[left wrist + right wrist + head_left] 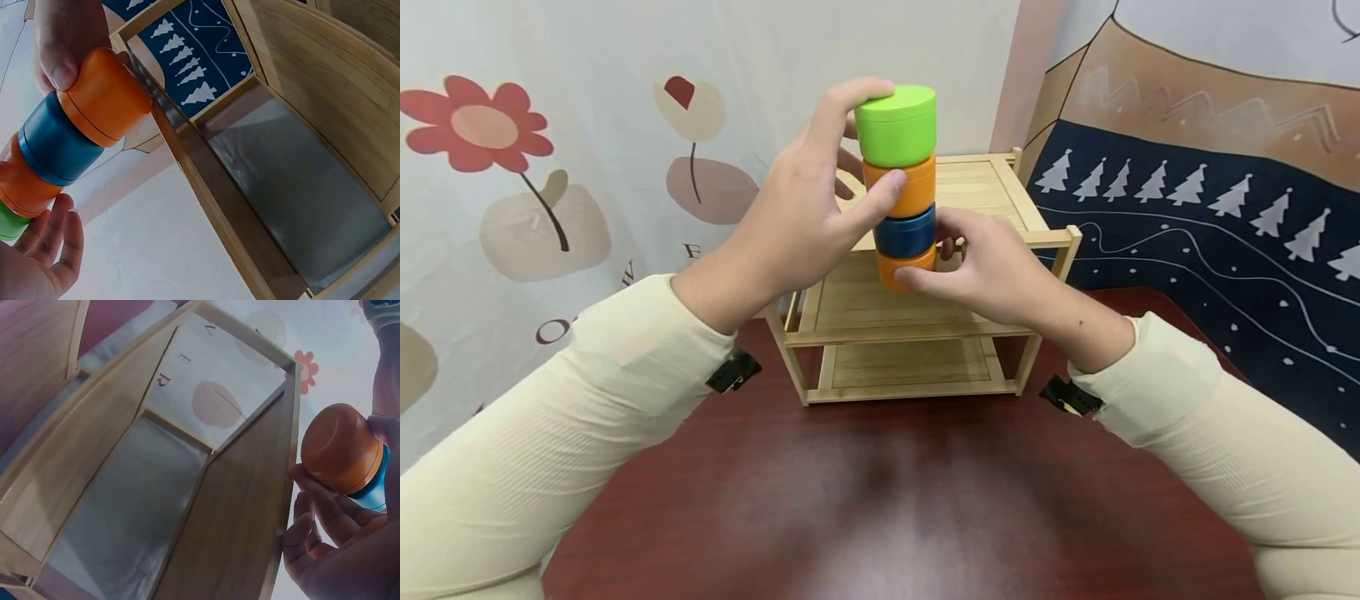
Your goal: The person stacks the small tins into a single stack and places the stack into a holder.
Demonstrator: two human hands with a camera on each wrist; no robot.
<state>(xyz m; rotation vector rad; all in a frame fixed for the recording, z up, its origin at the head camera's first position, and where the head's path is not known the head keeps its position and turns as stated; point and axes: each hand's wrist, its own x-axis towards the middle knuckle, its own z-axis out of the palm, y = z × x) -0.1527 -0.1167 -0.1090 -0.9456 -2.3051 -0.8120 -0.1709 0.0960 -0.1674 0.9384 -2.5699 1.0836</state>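
A column of round plastic containers stands nearly upright in the middle of the head view. From the top come a green container (pixel 897 137), an orange container (pixel 919 192), a dark blue container (pixel 906 236) and a smaller orange container (pixel 917 258). My left hand (pixel 797 204) grips the upper part, index finger over the green top and thumb against the upper orange one. Low on the column, my right hand (pixel 992 262) pinches the bottom orange container, whose rounded base (pixel 340 447) shows in the right wrist view.
Behind the column, a wooden rack (pixel 1030 242) with several tiers stands on the dark red table (pixel 880 500). A flower-printed cloth (pixel 587 167) hangs behind on the left, and a navy cloth with white trees (pixel 1195 217) hangs on the right.
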